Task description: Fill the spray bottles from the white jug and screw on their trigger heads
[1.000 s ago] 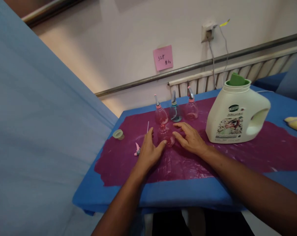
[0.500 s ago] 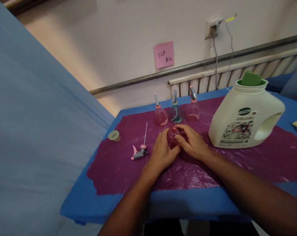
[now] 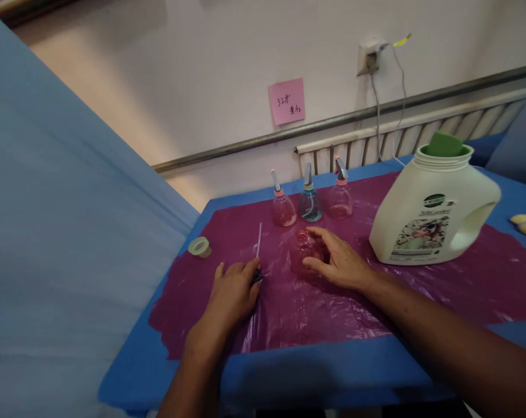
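An open pink spray bottle [image 3: 301,253] stands upright on the purple plastic sheet [image 3: 315,302], and my right hand [image 3: 339,263] is curled round its right side. My left hand [image 3: 233,290] lies over the loose spray head [image 3: 258,255], whose white tube sticks out beyond the fingers; the fingers are closed on its body. Behind stand three capped little spray bottles: a pink one [image 3: 283,208], a blue one [image 3: 310,202] and another pink one [image 3: 340,197].
A big white detergent jug [image 3: 432,208] with a green cap stands at the right. A small pale green cap [image 3: 199,247] lies on the sheet's left edge. The blue-covered table [image 3: 158,371] ends at the near edge; a blue sheet rises on the left, a radiator stands behind.
My left hand has left the open pink bottle and moved left and nearer, onto the loose spray head. My right hand stays on the bottle.
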Motion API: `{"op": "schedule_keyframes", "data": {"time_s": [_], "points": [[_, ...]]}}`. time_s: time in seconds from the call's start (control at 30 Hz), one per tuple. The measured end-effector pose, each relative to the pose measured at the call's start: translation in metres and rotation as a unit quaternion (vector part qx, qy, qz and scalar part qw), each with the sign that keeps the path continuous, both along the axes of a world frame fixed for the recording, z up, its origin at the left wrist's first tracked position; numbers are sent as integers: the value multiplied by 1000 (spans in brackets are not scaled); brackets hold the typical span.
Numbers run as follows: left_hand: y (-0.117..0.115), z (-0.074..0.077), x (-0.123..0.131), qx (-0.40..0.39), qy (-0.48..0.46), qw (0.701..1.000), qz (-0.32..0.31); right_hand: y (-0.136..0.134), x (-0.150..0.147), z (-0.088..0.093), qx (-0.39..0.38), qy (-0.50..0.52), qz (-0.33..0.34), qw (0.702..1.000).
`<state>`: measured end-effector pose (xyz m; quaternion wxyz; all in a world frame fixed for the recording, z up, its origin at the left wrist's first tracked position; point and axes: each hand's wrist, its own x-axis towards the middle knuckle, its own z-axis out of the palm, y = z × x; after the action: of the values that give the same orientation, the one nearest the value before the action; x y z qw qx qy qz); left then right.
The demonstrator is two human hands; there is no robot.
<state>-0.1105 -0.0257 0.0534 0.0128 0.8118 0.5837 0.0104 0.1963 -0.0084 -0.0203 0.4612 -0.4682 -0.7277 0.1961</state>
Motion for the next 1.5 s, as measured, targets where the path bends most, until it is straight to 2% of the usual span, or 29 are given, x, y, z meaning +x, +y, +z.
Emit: {"op": "schedule_keyframes", "data": {"time_s": [0.1, 0.17, 0.27, 0.37, 0.47, 0.57, 0.67, 0.83, 1.13, 1.37, 1.5], "points": [[0, -5, 0, 13, -16, 1000, 2, 1, -2, -6, -8, -8, 3, 1000], [-4, -1, 2, 38, -39, 998, 2, 2, -4, -8, -10, -17, 9, 1000], [-22, 21, 7, 106, -117, 987, -7, 3, -4, -8, 1, -23, 17, 1000], [-53, 51, 15, 170, -226, 959, -25, 5, -2, -6, 58, -21, 5, 998], [-82, 74, 23, 229, -283, 931, -3, 7, 1, -6, 106, -20, -19, 994], [-97, 83, 28, 251, -297, 921, 5, 9, 3, -7, 124, -21, -30, 992], [-102, 84, 30, 232, -308, 923, 7, 9, 3, -6, 136, -17, -37, 990], [-100, 85, 40, 188, -361, 911, 65, 10, 4, -5, 147, -8, -34, 988], [-74, 83, 53, 123, -382, 914, 64, 3, 3, 5, 184, -36, 12, 982], [-37, 72, 85, 98, -328, 940, 15, -5, 0, 9, 181, -48, 46, 981], [-21, 77, 95, 78, -299, 951, -2, -4, 0, 7, 151, -37, 26, 987]]}}
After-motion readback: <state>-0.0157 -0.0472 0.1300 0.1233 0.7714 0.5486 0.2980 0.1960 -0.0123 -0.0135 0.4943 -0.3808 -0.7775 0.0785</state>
